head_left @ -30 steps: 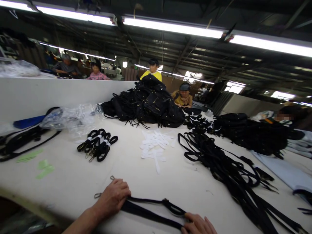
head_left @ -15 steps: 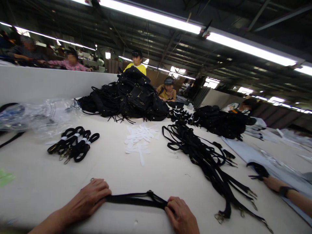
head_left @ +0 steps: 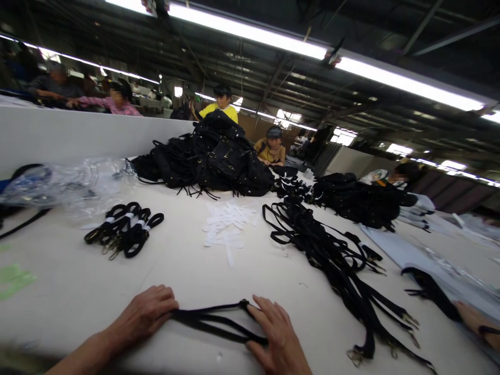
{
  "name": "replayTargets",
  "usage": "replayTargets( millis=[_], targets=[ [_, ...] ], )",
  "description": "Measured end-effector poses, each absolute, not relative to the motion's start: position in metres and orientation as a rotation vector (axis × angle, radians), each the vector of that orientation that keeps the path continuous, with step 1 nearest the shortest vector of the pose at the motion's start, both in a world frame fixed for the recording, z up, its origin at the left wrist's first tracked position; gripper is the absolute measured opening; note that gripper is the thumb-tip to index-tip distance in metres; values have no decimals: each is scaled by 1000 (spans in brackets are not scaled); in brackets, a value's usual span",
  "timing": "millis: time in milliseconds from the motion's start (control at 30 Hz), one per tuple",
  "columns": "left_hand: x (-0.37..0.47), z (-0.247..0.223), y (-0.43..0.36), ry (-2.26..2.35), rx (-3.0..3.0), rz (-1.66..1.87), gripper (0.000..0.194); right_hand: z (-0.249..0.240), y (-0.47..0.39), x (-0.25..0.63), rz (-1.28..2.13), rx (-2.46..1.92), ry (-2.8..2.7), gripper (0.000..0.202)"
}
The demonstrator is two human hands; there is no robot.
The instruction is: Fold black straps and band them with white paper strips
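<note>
A black webbing strap (head_left: pixel 213 322) lies doubled in a long loop across the near part of the table. My left hand (head_left: pixel 146 312) is closed over its left end, knuckles up. At the right end, my right hand (head_left: pixel 279 333) has its fingers stretched and its thumb apart, touching the loop near the slider buckle (head_left: pixel 244 303). Beyond my left hand sit several folded black straps (head_left: pixel 128 229) with white bands and metal clips. Long loose black straps (head_left: pixel 332 260) with metal hooks spread out to the right. White paper strips (head_left: pixel 224 224) lie in the middle.
Black bags (head_left: pixel 219 156) are heaped at the back, with more dark bags (head_left: pixel 359 200) to the right. Clear plastic bags (head_left: pixel 66 185) lie at left. At the right edge, a co-worker's hand (head_left: pixel 471 317) touches a black strap piece (head_left: pixel 433 291). Other people sit or stand beyond.
My right hand has loosened from its closed grip, fingers now spread. The loop has widened. The co-worker's hand has moved right and nearer, drawing the black piece out longer.
</note>
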State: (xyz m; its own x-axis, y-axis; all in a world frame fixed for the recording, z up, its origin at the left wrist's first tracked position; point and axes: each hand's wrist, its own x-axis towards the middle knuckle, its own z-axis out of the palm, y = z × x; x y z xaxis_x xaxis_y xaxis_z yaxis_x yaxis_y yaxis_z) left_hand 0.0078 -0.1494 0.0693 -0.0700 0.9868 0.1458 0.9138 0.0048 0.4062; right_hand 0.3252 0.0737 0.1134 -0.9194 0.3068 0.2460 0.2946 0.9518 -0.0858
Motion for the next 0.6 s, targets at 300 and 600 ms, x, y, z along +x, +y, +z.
replayTargets(
  millis=[300,600],
  targets=[
    [6,90,-160,2158,1889,613,36,51,55,236,269,-257,-2546,27],
    [-38,107,-193,2349,1519,909,48,52,57,236,314,-298,-2578,23]
  ],
)
